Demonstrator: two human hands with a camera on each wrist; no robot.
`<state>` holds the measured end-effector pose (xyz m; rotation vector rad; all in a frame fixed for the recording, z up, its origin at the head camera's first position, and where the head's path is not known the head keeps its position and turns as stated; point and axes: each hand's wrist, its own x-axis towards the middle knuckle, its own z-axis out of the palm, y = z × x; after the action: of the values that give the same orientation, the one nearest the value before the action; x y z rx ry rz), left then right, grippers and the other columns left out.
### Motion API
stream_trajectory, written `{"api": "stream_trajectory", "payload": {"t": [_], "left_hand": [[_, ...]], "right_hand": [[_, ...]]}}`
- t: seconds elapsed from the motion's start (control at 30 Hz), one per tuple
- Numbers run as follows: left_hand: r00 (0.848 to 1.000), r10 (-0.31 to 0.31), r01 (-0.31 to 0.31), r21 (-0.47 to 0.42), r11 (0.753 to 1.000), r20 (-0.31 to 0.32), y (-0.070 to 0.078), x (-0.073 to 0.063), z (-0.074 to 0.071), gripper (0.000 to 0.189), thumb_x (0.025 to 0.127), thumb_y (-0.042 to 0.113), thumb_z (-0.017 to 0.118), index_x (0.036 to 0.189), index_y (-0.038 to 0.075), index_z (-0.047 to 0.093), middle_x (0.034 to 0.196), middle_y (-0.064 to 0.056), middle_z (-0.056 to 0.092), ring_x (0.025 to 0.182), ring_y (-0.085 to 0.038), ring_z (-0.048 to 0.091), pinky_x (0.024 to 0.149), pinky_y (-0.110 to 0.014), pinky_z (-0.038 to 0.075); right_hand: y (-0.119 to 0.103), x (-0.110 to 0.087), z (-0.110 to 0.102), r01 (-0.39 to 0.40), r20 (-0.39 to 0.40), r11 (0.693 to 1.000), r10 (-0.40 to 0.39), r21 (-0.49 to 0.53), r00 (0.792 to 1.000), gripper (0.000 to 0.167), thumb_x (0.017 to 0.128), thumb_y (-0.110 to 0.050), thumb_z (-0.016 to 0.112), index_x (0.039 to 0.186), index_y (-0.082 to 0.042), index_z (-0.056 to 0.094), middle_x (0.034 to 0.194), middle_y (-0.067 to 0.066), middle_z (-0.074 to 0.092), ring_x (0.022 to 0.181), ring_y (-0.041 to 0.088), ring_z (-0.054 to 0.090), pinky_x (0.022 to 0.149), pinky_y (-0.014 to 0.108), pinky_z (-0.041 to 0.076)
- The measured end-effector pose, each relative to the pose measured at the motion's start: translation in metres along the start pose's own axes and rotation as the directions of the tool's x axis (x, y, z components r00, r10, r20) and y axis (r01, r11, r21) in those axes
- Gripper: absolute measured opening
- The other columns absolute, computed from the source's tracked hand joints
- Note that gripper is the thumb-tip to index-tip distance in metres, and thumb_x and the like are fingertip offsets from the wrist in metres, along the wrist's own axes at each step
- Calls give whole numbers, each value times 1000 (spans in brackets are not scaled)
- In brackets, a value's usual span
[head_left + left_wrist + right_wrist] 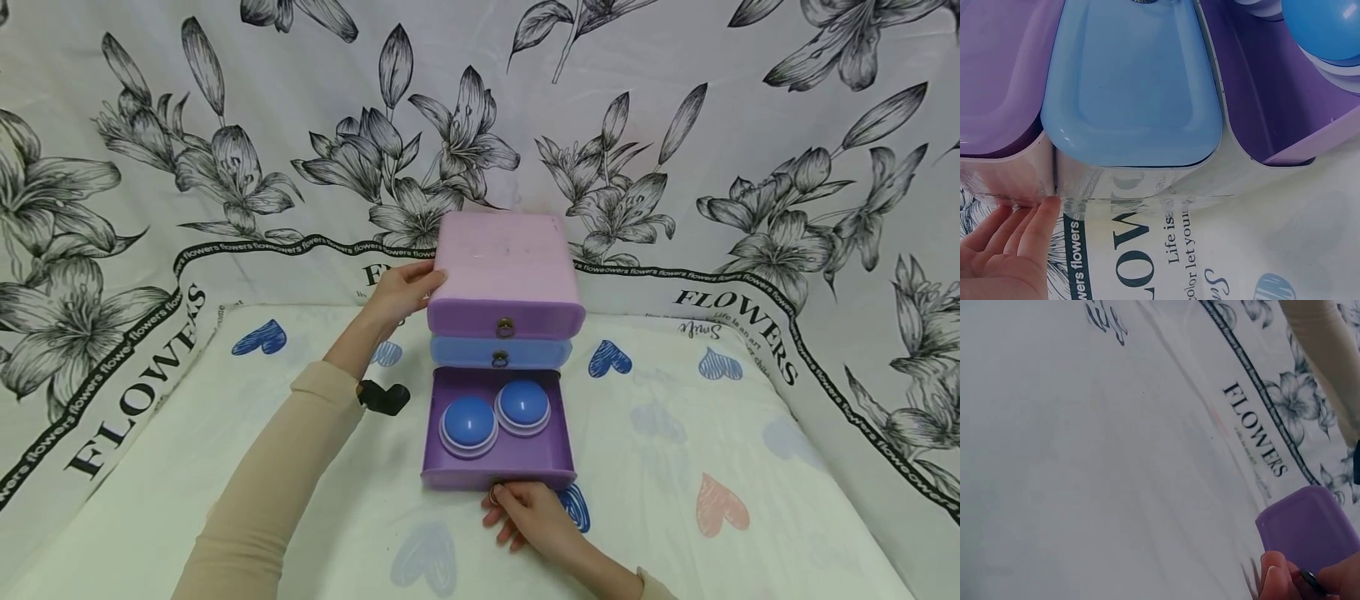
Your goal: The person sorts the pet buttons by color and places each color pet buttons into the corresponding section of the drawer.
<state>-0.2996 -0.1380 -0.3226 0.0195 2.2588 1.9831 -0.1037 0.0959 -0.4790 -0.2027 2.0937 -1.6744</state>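
Note:
A small chest of drawers with a pale pink top stands on the bed-like cloth. Its bottom purple drawer is pulled out and holds two blue domes with white rims, a left dome and a right dome. My left hand steadies the chest's upper left side; in the left wrist view its straight fingers touch the side wall. At the drawer's front, my right hand pinches the small ring pull between thumb and finger. The upper purple drawer and blue middle drawer are closed.
White cloth printed with hearts lies under the chest. Behind it hangs a floral curtain-like cloth with a black lettered border. A black wrist device sits at my left sleeve.

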Motion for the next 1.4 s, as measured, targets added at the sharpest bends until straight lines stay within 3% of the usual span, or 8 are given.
{"api": "stream_trajectory", "payload": {"t": [0.27, 0.57, 0.87, 1.4], "left_hand": [[1000, -9, 9, 8, 1000, -3, -4, 2, 1, 60, 88, 35, 61, 140, 12, 41, 135, -6, 48, 118, -19, 51, 95, -32, 48], [1000, -8, 8, -11, 1000, -3, -2, 0, 2, 57, 88, 33, 61, 139, 14, 42, 134, -4, 49, 117, -17, 52, 95, -32, 48], [1000, -5, 5, 5, 1000, 0, -2, 2, -1, 59, 88, 35, 61, 139, 13, 41, 135, -4, 48, 117, -17, 52, 94, -31, 48], [1000, -10, 10, 11, 1000, -3, 0, 2, 0, 58, 89, 34, 61, 139, 13, 41, 134, -5, 49, 116, -17, 52, 94, -30, 48]], "right_hand": [[0, 2, 1, 9, -4, 1000, -9, -12, 1000, 32, 98, -21, 44, 93, 1, 67, 80, 11, 69, 52, 12, 58, 41, 28, 50], [-10, 8, -5, 16, -23, 999, -17, -44, 1000, 34, 98, -28, 45, 92, -2, 67, 78, 7, 69, 50, 11, 59, 39, 26, 49], [-15, 32, -18, 20, -67, 997, -25, -69, 997, 35, 98, -27, 44, 92, -1, 66, 75, 5, 69, 48, 11, 59, 40, 25, 49], [-24, 70, -22, 51, -124, 995, -60, -80, 990, 35, 99, -24, 41, 93, 1, 65, 73, 7, 68, 47, 12, 58, 42, 30, 51]]}}
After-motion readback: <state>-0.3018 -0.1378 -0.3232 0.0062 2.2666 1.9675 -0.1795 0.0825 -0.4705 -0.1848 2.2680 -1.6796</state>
